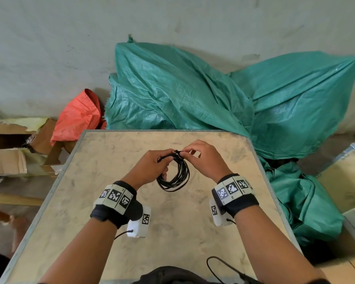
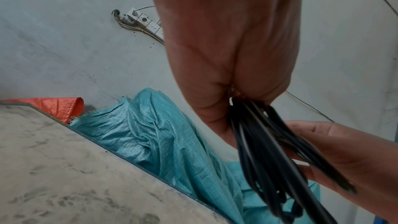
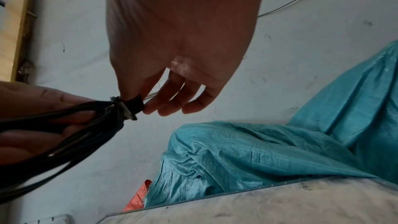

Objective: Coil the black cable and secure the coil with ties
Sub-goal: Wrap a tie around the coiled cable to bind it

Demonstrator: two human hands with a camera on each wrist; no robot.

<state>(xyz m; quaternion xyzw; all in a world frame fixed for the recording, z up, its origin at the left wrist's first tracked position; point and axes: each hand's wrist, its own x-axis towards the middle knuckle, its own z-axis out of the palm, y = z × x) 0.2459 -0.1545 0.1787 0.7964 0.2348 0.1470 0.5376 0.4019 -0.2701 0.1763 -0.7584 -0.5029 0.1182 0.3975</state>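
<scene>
1 coil [image 1: 175, 173] in left hand [image 1: 152, 167], right hand [image 1: 203, 158] pinching 1 tie [image 3: 134, 104]

I work at a tan table top [image 1: 115, 201], smudged with grey marks and edged in metal. Behind its far edge a big heap of green woven sacking [image 1: 203, 95] leans against the pale wall [image 1: 49, 48] and spills down past the table's right side. Just off the table's far left corner I see a crumpled orange-red bag [image 1: 78, 117], and further left of the table, torn cardboard boxes [image 1: 14, 144]. Right of the table stands another tan board [image 1: 348, 185]. High on the wall above the sacking, my left wrist view shows a white socket strip [image 2: 142, 21] with wires.
</scene>
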